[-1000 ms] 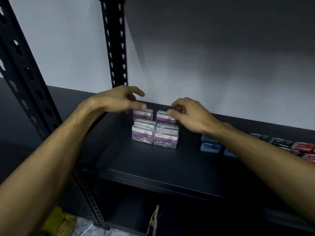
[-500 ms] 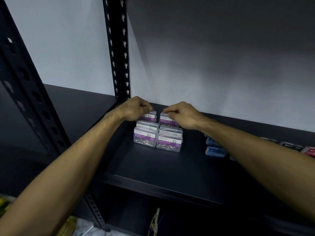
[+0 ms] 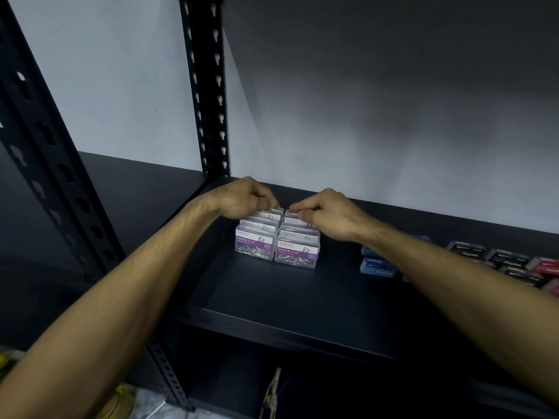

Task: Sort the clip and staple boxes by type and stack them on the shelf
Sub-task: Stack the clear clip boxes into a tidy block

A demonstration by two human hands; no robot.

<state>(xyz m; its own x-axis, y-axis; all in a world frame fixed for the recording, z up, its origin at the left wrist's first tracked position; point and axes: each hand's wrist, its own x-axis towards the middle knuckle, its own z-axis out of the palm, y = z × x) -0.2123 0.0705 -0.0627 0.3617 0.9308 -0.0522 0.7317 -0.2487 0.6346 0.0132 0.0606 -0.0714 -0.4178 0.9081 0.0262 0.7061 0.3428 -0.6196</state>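
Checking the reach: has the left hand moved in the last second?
Yes. The left hand came down and toward the back paper clip boxes, and now grips one.

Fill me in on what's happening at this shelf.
A person is sorting small stationery boxes on a black shelf. The left hand and right hand each pinch a box at the back of a block of clear paper clip boxes. Blue staple boxes, black ones and pink ones sit off to the right.
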